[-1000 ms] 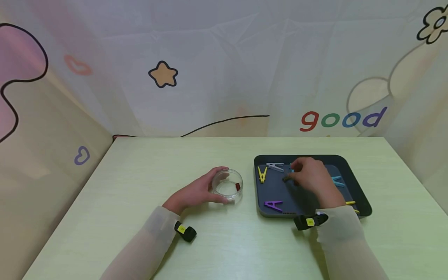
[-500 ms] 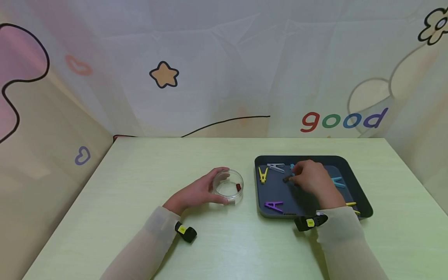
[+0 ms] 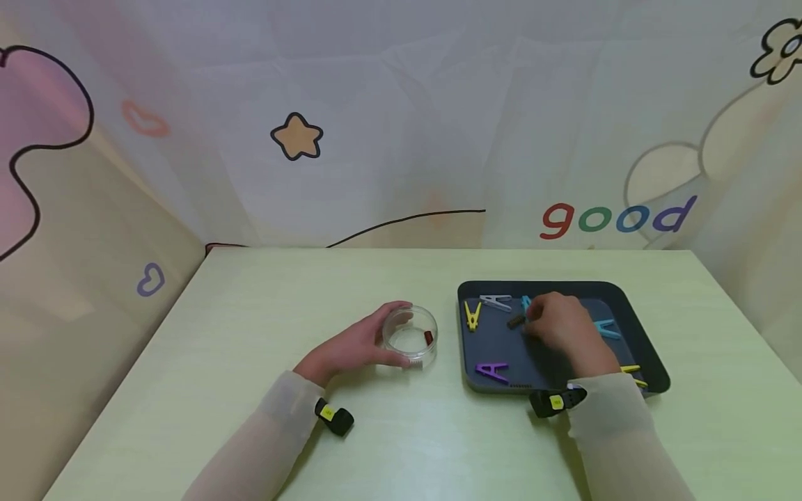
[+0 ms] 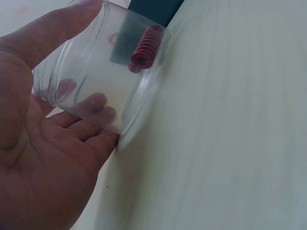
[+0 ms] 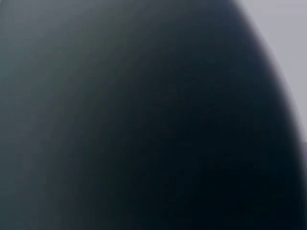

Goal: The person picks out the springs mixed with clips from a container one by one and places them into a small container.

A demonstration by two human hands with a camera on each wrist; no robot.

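Tray (image 3: 498, 341) holds a dark piece (image 3: 516, 321) at nine o'clock from the right grip (image 3: 562, 330), whose pinch I cannot tell, so squeeze the piece's middle while the left grip (image 3: 358, 346) hugs the jar (image 3: 410, 339).

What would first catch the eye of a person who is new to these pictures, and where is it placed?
Probably the red spring, inside the clear jar that the left hand holds. To the jar's right, the dark tray may come next, with a yellow clip at its far left and a purple clip at its near left. Behind the table, the colourful word "good" stands out on the cloth.
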